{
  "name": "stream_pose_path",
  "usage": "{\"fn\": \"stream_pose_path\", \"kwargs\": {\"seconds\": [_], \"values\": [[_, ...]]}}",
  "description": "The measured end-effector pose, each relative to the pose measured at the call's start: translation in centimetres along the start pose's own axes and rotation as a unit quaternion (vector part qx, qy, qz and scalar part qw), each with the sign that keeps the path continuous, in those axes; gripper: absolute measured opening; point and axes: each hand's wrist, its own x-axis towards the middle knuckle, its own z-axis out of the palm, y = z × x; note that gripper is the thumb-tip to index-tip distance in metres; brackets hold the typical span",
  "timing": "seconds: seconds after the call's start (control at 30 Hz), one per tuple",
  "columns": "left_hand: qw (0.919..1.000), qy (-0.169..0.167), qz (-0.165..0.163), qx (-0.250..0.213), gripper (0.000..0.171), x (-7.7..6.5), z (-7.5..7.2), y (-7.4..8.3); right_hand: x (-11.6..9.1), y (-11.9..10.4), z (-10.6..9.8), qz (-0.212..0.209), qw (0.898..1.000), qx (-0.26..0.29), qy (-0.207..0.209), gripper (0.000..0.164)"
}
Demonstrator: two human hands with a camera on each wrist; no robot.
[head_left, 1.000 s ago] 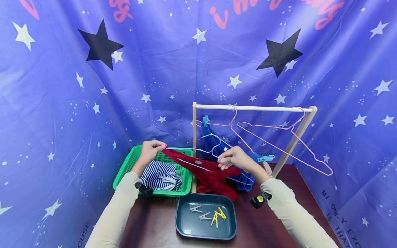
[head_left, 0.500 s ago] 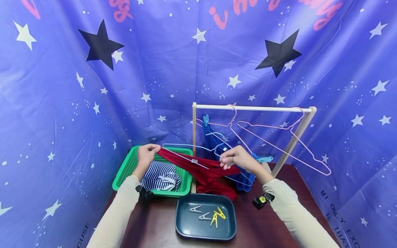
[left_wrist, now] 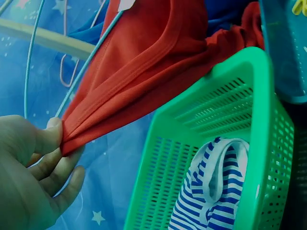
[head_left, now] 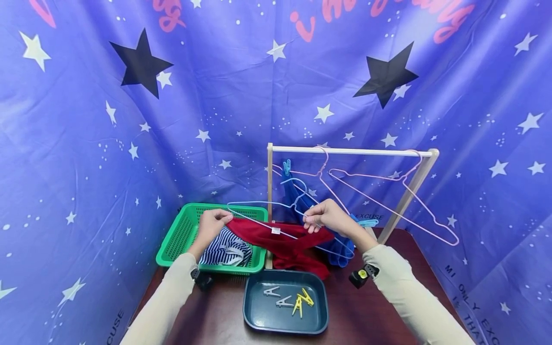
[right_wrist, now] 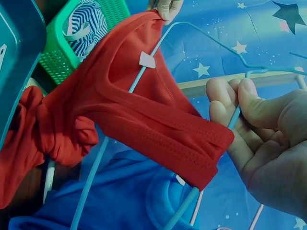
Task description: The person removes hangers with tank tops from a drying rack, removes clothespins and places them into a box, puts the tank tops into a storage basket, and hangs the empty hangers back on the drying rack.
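My left hand (head_left: pixel 211 224) pinches one shoulder corner of a red tank top (head_left: pixel 297 249) between thumb and fingers. In the left wrist view the cloth (left_wrist: pixel 129 86) stretches away from the fingertips. A light blue wire hanger (head_left: pixel 258 202) is pinched just beside its neck by my right hand (head_left: pixel 327 219). The other shoulder strap (right_wrist: pixel 168 143) loops over the hanger's right arm, as the right wrist view shows. The hanger's left end stands bare just above my left hand, outside the strap. Part of the tank top hangs down behind the dark tray.
A green basket (head_left: pixel 172 239) with a striped garment (head_left: pixel 228 247) stands at left. The dark tray (head_left: pixel 286 328) in front holds several clothespins (head_left: pixel 297 305). Behind is a rack (head_left: pixel 366 151) with pink hangers (head_left: pixel 379 203); a blue garment (head_left: pixel 293 191) is clipped to one.
My left hand has moved left, then back right and lower with the strap. The hanger's left end now shows free above the cloth. My right hand stays nearly in place.
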Motion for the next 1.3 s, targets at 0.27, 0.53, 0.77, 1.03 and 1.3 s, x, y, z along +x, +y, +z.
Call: {"fn": "stream_pose_path", "kwargs": {"seconds": [0.27, 0.53, 0.77, 1.03, 1.3], "values": [[0.9958, -0.069, 0.043, 0.042, 0.006, -1.2, 0.5, 0.7, 0.5, -0.7, 0.6, 0.017, 1.000, -0.013, 0.002, 0.017], [0.9909, -0.102, 0.071, 0.052, 0.004, -2.5, 1.8, 3.4, 1.0, -1.7, 1.3, 0.022, 0.999, -0.038, 0.003, 0.016], [0.9858, -0.129, 0.102, 0.036, 0.004, -3.5, 3.5, 5.9, 1.8, -2.8, 2.3, 0.040, 0.998, -0.040, 0.000, 0.017], [0.9776, -0.145, 0.152, -0.004, 0.006, -4.2, 6.3, 7.7, 3.0, -4.0, 3.5, 0.063, 0.998, -0.019, 0.001, 0.017], [0.9711, -0.161, 0.164, -0.066, 0.008, -4.5, 8.8, 8.0, 3.6, -4.4, 4.3, 0.089, 0.996, 0.014, 0.012, 0.017]]}}
